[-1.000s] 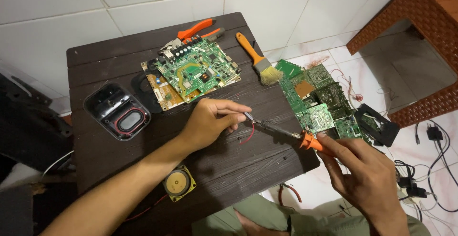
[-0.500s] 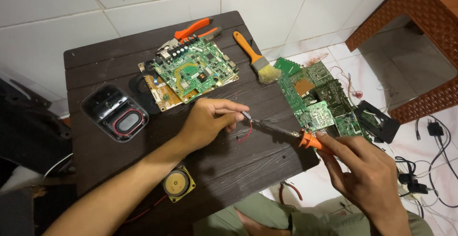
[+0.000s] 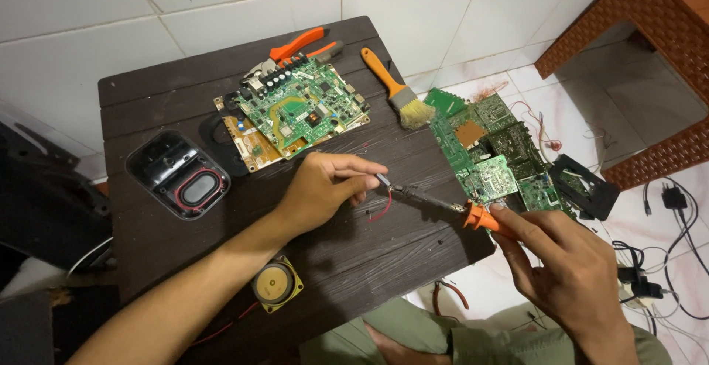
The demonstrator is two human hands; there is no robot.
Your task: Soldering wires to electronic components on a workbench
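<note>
My left hand (image 3: 325,188) rests on the dark wooden table (image 3: 162,92), pinching a small component with a red wire (image 3: 384,206) between thumb and fingers. My right hand (image 3: 572,269) grips the orange handle of a soldering iron (image 3: 458,208). Its dark tip meets the small component at my left fingertips. A green circuit board (image 3: 299,110) lies just beyond my left hand.
A black oval speaker (image 3: 179,177) sits at the table's left, a small round speaker (image 3: 277,284) near the front edge. Orange pliers (image 3: 295,44) and an orange-handled brush (image 3: 395,88) lie at the back. Several circuit boards (image 3: 491,151) and cables (image 3: 665,262) cover the floor at right.
</note>
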